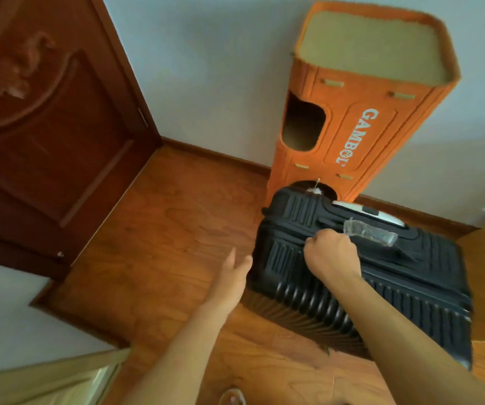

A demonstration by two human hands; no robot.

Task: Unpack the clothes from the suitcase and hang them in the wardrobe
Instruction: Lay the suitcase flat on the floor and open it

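- A dark carved wooden door (45,141) is seen at the left, set against the wall where the wooden floor (162,244) begins.
- The left hand (232,276) is held above the floor just beside the suitcase's left edge, its fingers straight and released, nothing grasped.
- The black ribbed suitcase (410,302) is closed and lies on the floor near the right wall.
- The right hand (331,255) is clenched on the suitcase's top; what exactly is pinched cannot be told.
- An orange cardboard tower (361,127) marked GAMBOL is stood against the wall, just behind the suitcase.
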